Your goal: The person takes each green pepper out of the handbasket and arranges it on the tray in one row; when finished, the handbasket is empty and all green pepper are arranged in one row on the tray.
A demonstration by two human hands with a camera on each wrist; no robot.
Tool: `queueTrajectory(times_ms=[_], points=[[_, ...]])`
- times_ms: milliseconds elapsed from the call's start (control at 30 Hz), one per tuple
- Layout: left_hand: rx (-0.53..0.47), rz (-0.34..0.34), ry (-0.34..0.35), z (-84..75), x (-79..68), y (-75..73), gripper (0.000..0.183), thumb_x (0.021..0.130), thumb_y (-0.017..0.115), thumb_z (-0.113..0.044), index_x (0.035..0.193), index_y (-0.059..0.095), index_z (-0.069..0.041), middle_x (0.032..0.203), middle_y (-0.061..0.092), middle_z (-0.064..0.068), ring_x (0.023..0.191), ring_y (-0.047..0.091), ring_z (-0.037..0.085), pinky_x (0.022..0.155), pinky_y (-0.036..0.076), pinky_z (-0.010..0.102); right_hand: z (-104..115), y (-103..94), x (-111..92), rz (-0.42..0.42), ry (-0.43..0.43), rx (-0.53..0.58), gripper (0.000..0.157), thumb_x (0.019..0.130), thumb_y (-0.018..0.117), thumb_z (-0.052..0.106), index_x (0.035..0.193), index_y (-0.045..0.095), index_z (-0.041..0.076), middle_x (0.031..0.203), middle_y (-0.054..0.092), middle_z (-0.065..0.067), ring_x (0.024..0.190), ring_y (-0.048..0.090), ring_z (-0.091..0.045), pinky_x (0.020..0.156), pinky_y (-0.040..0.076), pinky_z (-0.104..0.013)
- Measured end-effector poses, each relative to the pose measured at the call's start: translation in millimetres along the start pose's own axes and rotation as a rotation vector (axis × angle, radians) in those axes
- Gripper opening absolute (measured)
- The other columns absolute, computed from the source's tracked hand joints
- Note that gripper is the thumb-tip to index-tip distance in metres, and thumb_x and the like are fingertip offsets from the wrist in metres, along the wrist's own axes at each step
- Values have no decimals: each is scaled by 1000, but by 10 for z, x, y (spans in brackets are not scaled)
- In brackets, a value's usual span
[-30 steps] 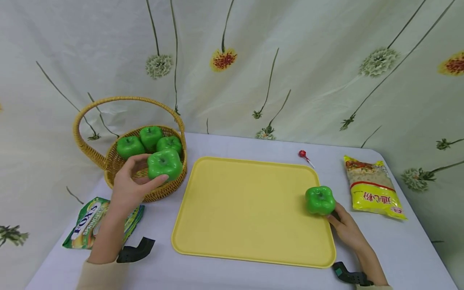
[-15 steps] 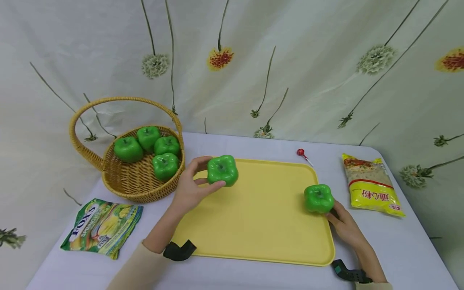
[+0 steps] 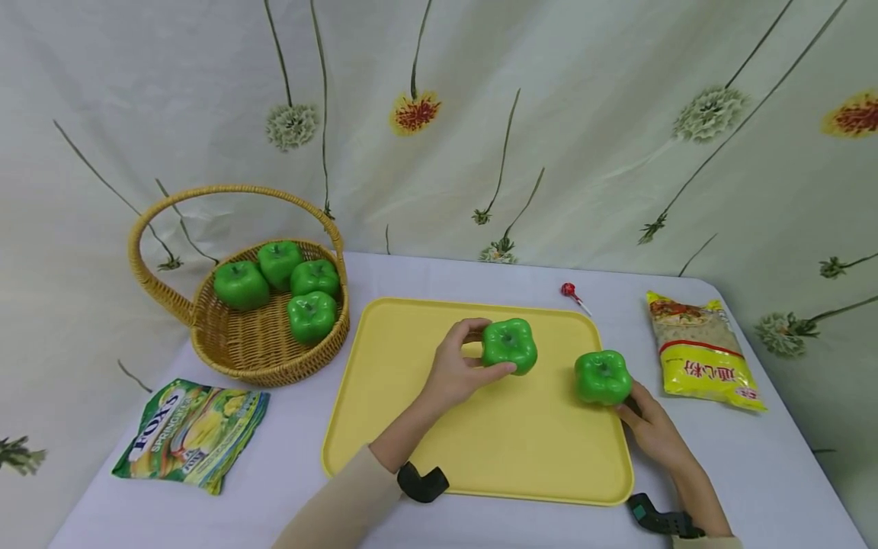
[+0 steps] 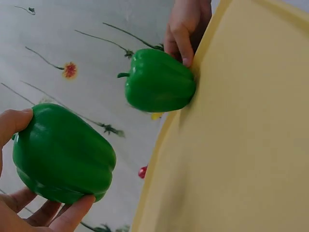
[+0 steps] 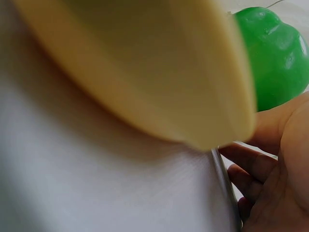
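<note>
Green pepper (image 3: 510, 348): pinched by the left hand (image 3: 461, 369), above the yellow tray (image 3: 528, 450).
Second pepper (image 3: 602, 377): on the tray's right part, beside the right hand (image 3: 657, 435), whose hold cannot be told.
Wicker basket (image 3: 243, 347): left of the tray.

Head view. At 8 o'clock, a green packet (image 3: 192, 435) bears "FOX'S" beside smaller, partly illegible lettering; between 3 and 4 o'clock, a yellow packet (image 3: 706, 352) bears "通心粉".
</note>
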State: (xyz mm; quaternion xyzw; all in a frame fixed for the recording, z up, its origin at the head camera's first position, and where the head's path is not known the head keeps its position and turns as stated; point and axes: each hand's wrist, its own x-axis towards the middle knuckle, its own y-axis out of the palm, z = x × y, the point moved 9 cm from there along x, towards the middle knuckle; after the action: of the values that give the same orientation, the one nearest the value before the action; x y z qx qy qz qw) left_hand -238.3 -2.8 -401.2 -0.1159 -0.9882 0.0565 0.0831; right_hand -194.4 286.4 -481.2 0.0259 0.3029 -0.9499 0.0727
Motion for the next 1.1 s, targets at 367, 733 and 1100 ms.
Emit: queueTrajectory(times_ms=[367, 733, 1100], points=[[75, 24, -30, 313, 41, 339, 70, 77, 83, -16, 135, 48, 0, 130, 52, 14, 117, 53, 29, 80, 58, 29, 1, 7, 4, -2, -17, 17, 58, 100, 47, 3, 150, 21, -10, 153, 21, -36, 142, 16, -55, 111, 18, -70], [117, 77, -38, 393, 35, 464, 65, 80, 81, -20, 135, 50, -4, 129, 52, 14, 117, 53, 29, 82, 56, 26, 15, -17, 4, -9, -10, 13, 57, 100, 47, 3, 150, 22, -9, 153, 21, -36, 142, 15, -55, 111, 17, -70], [173, 89, -50, 398, 31, 522, 66, 82, 80, -24, 136, 49, -4, 129, 55, 14, 115, 56, 30, 81, 56, 29, -36, 6, 6, 1, 12, 10, 57, 100, 47, 3, 150, 23, -9, 154, 21, -35, 142, 16, -54, 111, 17, -69]])
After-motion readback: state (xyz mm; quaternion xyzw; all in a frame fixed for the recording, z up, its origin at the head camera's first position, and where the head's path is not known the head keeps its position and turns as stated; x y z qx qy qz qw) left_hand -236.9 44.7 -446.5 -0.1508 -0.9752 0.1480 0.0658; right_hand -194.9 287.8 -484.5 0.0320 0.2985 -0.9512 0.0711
